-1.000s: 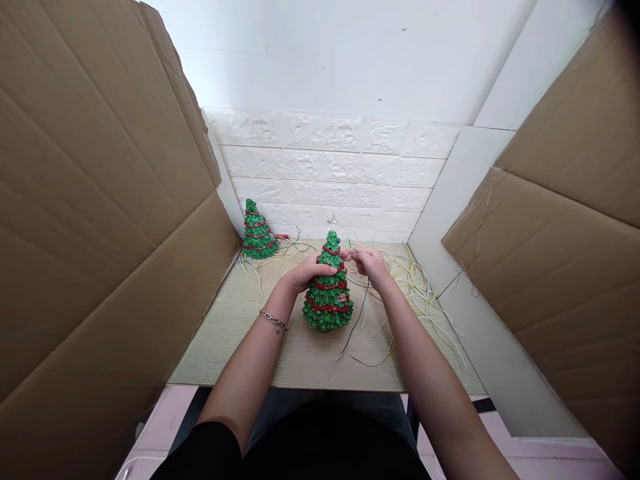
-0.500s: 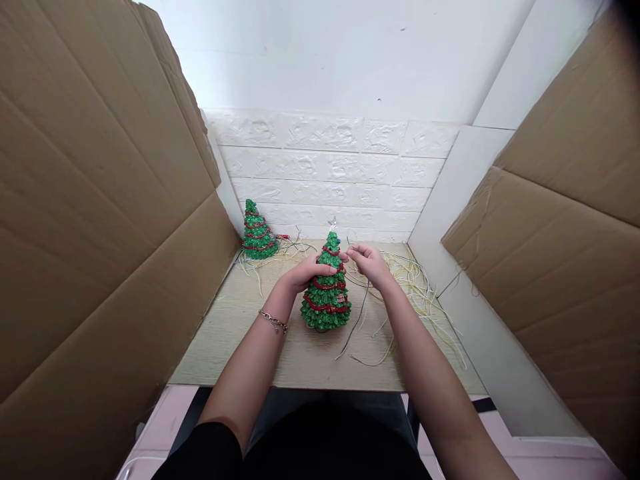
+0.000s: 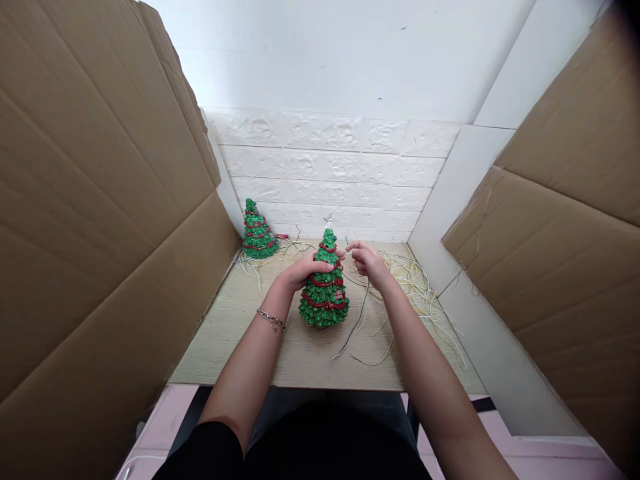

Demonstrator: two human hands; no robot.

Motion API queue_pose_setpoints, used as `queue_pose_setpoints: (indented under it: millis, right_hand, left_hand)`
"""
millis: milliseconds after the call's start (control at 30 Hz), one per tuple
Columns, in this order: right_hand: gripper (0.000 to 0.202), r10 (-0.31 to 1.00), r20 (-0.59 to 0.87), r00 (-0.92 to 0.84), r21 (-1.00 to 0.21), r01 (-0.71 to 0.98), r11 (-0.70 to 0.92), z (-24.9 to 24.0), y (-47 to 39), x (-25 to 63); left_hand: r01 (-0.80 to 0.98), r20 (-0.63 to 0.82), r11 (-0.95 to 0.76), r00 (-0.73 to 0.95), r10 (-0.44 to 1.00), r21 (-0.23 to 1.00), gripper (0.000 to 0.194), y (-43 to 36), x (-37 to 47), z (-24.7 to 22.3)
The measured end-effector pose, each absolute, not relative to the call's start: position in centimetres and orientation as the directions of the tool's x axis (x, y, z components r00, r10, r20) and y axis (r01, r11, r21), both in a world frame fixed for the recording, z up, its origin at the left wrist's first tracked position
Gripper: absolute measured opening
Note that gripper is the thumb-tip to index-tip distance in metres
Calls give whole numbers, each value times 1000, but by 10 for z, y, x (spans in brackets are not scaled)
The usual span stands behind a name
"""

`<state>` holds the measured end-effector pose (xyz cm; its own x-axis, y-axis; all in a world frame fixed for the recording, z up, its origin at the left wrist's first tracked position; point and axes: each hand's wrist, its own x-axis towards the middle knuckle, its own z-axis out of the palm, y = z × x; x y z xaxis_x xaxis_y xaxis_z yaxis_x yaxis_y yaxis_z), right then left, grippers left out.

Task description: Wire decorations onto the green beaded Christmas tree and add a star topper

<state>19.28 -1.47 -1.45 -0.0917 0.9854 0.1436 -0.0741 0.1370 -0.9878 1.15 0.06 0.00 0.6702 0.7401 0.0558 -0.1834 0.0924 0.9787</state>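
A green ceramic-looking Christmas tree figurine [image 3: 324, 312] stands upright on the table in front of me, with red garlands and small ornaments. At its tip sits a clear star [image 3: 329, 221]. My left hand [image 3: 306, 268] is wrapped round its upper middle from the left, thumb across the front and fingers behind. Just right of the tree, my right hand [image 3: 369, 261] is closed with its fingertips pinched on a thin dark green wire [image 3: 355, 328]. The wire hangs below that hand onto the table, and a short green end shows above the fingertips.
A second, similar Christmas tree figurine [image 3: 259, 237] stands at the back left, without a star. Loose white and yellow wires [image 3: 417, 283] lie tangled on the right of the table. Cardboard panels [image 3: 165, 267] flank both sides; a white brick-patterned wall [image 3: 330, 160] closes the back.
The tree has shifted slightly left, and its star leans a little differently. My right hand's fingers have curled more and moved slightly away from the tree.
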Motion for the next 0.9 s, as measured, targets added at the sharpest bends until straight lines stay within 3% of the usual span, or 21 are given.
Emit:
queue_pose_setpoints:
  millis: [133, 533, 767, 900]
  right_hand:
    - [39, 977, 185, -109, -970, -177, 164, -14, -16, 191]
    - [51, 986, 163, -29, -982, 95, 165, -17, -16, 190]
    - [43, 979, 199, -53, -953, 223, 206, -13, -19, 189]
    - [38, 974, 222, -42, -939, 258, 225, -11, -21, 188]
  left_hand:
    - [-177, 42, 103, 669, 742, 979, 52, 2, 9, 0]
    - [-203, 110, 47, 693, 712, 978, 47, 3, 5, 1]
    - [-216, 114, 47, 674, 730, 975, 46, 6, 4, -3]
    - [-254, 112, 82, 662, 741, 964, 58, 6, 4, -3]
